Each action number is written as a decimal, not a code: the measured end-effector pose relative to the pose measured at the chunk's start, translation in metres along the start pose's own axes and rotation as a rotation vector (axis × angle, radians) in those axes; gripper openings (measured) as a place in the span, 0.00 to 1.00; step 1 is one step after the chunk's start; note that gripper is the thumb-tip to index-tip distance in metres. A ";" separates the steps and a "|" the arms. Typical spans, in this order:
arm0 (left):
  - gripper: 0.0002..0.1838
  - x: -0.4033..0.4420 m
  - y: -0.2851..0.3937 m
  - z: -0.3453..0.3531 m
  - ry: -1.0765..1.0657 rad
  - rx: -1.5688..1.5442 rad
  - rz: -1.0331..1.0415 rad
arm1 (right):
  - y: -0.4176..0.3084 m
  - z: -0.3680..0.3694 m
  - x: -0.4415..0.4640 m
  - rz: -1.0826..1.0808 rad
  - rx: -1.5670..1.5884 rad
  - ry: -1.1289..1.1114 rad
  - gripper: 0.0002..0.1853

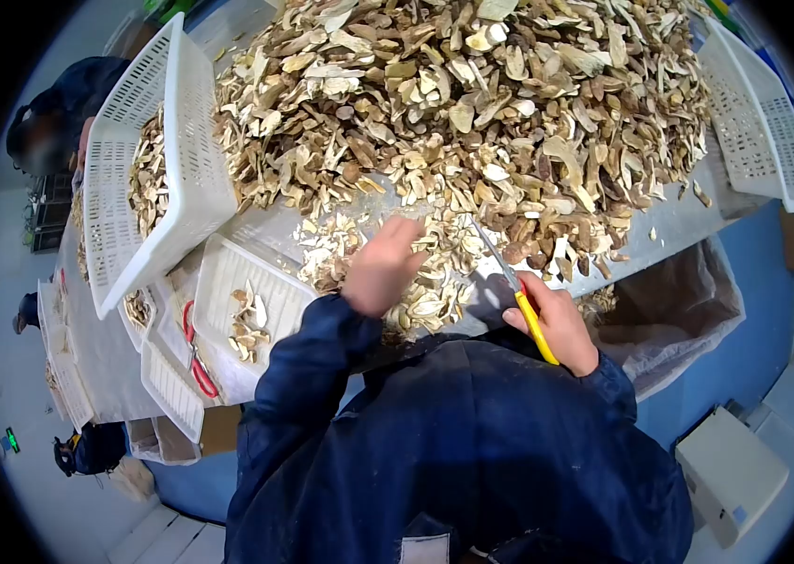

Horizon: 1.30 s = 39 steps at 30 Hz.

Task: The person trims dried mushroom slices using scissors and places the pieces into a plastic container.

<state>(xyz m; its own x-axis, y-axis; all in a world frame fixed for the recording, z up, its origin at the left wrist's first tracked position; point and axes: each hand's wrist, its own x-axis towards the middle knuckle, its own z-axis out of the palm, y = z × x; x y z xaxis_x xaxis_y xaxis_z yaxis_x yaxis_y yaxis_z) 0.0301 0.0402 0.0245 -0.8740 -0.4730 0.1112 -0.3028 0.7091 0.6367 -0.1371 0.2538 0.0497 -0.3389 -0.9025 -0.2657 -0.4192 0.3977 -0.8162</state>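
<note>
My right hand (557,324) is closed around the yellow-and-red handles of a pair of scissors (534,324), whose metal blades point away from me toward the mushroom pieces. Over a smaller heap of pale dried mushroom slices (435,299) near the table's front edge is my left hand (385,268). Motion smears its fingers, so I cannot make out whether they hold anything. Behind both hands rises a large pile of brown and cream dried mushroom slices (472,103).
A white slotted basket (200,141) holding slices stands tilted at left, and another basket (763,122) at far right. A shallow white tray (214,273) with a few slices and red-handled scissors (192,348) lie at left. Below the right edge is a lined bin (688,310). Another person (77,103) is at upper left.
</note>
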 end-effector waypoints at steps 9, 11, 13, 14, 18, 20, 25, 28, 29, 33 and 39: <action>0.09 0.005 -0.018 -0.003 -0.129 -0.757 -0.493 | 0.003 0.005 0.001 -0.002 0.005 -0.013 0.26; 0.07 0.000 -0.025 -0.010 -0.173 -1.309 -0.662 | 0.001 0.007 0.003 -0.011 0.007 -0.034 0.26; 0.09 0.002 -0.030 -0.010 -0.144 -1.550 -0.614 | -0.001 0.006 0.005 -0.017 0.007 -0.052 0.26; 0.09 0.003 -0.030 -0.009 -0.085 -1.577 -0.650 | -0.001 0.006 0.005 -0.024 0.004 -0.045 0.26; 0.12 0.026 -0.039 0.003 -0.057 -1.070 -0.594 | 0.003 0.007 0.003 -0.047 0.008 -0.008 0.25; 0.19 0.039 -0.042 0.015 0.026 -0.554 -0.507 | 0.002 0.005 0.001 -0.039 0.014 0.004 0.25; 0.20 0.059 -0.035 0.030 0.207 0.118 -0.223 | 0.001 0.003 -0.002 -0.024 0.002 0.011 0.26; 0.14 0.053 -0.047 0.027 0.149 0.126 -0.214 | 0.001 0.003 -0.004 -0.033 -0.021 0.029 0.26; 0.14 0.048 -0.050 0.024 0.126 -0.005 -0.267 | 0.002 0.003 -0.003 -0.028 -0.015 0.027 0.26; 0.10 0.033 -0.052 -0.004 -0.025 -0.856 -0.453 | 0.003 0.003 -0.001 -0.021 0.003 0.020 0.26; 0.08 0.023 -0.055 -0.031 0.106 -1.681 -0.612 | 0.003 0.002 0.000 -0.008 0.011 0.014 0.26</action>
<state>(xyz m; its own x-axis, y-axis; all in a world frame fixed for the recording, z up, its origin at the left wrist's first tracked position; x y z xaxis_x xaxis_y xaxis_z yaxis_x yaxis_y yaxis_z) 0.0381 -0.0263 0.0155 -0.7511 -0.5141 -0.4141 0.1904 -0.7694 0.6098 -0.1370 0.2547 0.0460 -0.3471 -0.9032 -0.2524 -0.4130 0.3888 -0.8236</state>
